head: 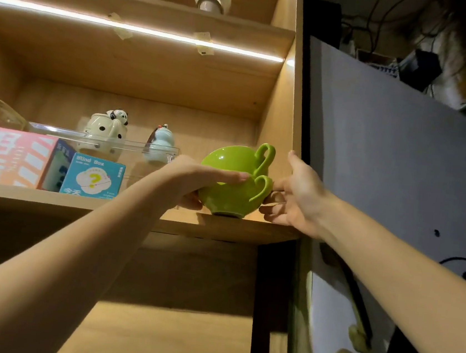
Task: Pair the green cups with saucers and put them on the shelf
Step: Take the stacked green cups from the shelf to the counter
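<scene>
Two green cups are stacked one inside the other, the upper cup [234, 156] tilted in the lower cup [230, 199]. The stack stands on the wooden shelf board [77, 205] at its right end, handles pointing right. My left hand [197, 175] holds the lower cup, with fingers laid across its rim and the thumb against its left side. My right hand [296, 195] is just right of the cups, its thumb up against the cabinet side; its forefinger touches the lower handle. No saucer is in view.
On the same shelf, left of the cups, stand a blue "Blind Box" carton [94, 176], a pink box [10, 156] and a clear tray [105, 140] with a panda mug [105, 130] and a pale blue figurine [161, 143]. The cabinet's side wall [285, 130] is close on the right.
</scene>
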`<state>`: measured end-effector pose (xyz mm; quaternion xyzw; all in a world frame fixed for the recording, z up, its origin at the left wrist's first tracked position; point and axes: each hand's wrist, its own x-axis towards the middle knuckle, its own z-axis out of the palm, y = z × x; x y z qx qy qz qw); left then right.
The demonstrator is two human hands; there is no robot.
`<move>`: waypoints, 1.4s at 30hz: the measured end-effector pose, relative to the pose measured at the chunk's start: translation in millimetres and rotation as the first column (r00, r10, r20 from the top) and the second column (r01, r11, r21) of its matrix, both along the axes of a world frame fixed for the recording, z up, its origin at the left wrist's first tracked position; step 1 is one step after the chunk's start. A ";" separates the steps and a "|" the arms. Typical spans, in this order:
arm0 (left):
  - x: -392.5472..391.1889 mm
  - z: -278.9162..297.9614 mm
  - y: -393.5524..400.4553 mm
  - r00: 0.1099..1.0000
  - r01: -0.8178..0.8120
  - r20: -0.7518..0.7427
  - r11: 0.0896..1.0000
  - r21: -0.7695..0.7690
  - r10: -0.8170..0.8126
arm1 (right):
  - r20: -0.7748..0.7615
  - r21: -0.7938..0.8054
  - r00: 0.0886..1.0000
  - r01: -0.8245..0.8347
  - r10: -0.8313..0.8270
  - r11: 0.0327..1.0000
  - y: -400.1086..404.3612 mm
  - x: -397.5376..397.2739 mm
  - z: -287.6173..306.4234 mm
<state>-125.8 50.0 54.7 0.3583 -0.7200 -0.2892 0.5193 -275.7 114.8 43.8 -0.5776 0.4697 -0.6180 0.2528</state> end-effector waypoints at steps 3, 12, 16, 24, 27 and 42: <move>7.4 -1.5 27.2 1.000 0.007 -0.027 1.000 -0.009 -0.007 | 0.025 -0.002 0.999 -0.038 0.038 0.999 26.5 4.7 -3.4; 34.9 -81.7 73.4 0.991 0.089 -0.098 0.996 0.023 -0.086 | 0.192 0.035 0.959 -0.217 0.206 0.976 87.0 18.0 -77.8; 45.1 -145.4 86.6 0.994 0.066 -0.088 0.994 0.086 -0.059 | 0.259 0.049 0.941 -0.236 0.216 0.971 99.5 19.9 -135.3; 47.3 -325.2 116.2 0.990 -0.002 -0.138 0.990 0.139 0.022 | 0.514 0.215 0.851 -0.247 0.105 0.945 102.9 30.7 -288.4; 45.9 -393.1 129.0 0.986 -0.093 -0.116 0.974 0.207 0.119 | 0.576 0.310 0.816 -0.265 0.041 0.913 106.0 31.9 -347.7; 59.7 -599.5 180.1 0.993 -0.090 -0.026 0.883 0.460 0.114 | 0.584 0.597 0.772 -0.199 -0.251 0.777 140.0 48.7 -550.6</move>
